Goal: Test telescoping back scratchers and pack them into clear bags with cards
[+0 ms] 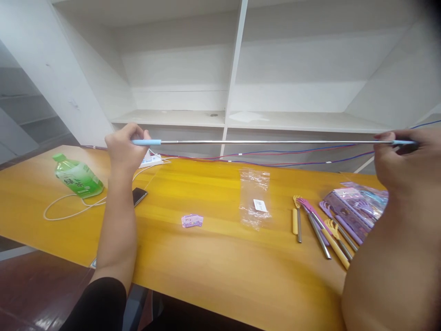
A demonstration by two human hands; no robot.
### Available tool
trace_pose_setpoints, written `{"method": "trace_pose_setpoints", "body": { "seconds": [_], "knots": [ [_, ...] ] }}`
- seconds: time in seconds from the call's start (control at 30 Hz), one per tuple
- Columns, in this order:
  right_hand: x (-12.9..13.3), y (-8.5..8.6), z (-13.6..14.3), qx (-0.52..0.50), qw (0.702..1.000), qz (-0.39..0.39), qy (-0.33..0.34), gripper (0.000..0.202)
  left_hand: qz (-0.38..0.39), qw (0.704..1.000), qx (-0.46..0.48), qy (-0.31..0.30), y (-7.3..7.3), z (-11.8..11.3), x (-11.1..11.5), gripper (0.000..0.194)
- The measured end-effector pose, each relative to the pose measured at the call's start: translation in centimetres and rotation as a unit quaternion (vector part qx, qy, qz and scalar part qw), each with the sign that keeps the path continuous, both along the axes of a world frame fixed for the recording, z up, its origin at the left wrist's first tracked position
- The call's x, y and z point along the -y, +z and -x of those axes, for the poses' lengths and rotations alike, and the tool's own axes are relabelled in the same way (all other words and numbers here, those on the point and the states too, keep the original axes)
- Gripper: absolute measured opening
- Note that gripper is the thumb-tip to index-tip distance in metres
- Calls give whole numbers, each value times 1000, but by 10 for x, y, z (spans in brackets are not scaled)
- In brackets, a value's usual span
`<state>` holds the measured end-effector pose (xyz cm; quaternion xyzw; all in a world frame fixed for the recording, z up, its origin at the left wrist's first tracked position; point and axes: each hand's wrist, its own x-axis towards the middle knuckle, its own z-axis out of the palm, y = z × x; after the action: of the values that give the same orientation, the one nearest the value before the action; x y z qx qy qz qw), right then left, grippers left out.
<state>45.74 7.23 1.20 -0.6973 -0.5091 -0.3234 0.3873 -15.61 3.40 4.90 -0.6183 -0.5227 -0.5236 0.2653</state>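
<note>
A telescopic back scratcher (262,142) is stretched out level above the table, its thin metal rod spanning the gap between my hands. My left hand (122,140) is closed around its light blue handle. At the other end, my right hand (401,149) pinches a light blue end piece, and the fingers partly cover it. Below on the table, near my right forearm, lie several more back scratchers (322,225) with yellow, pink and purple claws. Beside them is a heap of purple packaging (351,207). A clear plastic bag (255,197) with a white label lies flat at mid-table.
Left of my left arm, a green bottle (78,176) leans at a tilt near a white cable (51,216). A phone (139,196), a power strip (153,160) and a small purple card (192,221) also lie on the yellow table (206,262). White shelves (172,117) stand behind.
</note>
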Motion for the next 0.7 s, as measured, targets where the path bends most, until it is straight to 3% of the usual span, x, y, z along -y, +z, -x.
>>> {"method": "trace_pose_setpoints", "body": {
  "seconds": [0.1,0.3,0.7],
  "knots": [
    [7,10,36,-21,999,-11,49,10,5,1000,-17,-19,-3,-19,3,25],
    [21,9,90,9,981,-82,174,24,-13,999,-25,-16,-7,-45,9,27],
    [18,6,89,31,979,-121,164,32,-15,1000,-21,-12,-7,-59,17,28]
  ]
}}
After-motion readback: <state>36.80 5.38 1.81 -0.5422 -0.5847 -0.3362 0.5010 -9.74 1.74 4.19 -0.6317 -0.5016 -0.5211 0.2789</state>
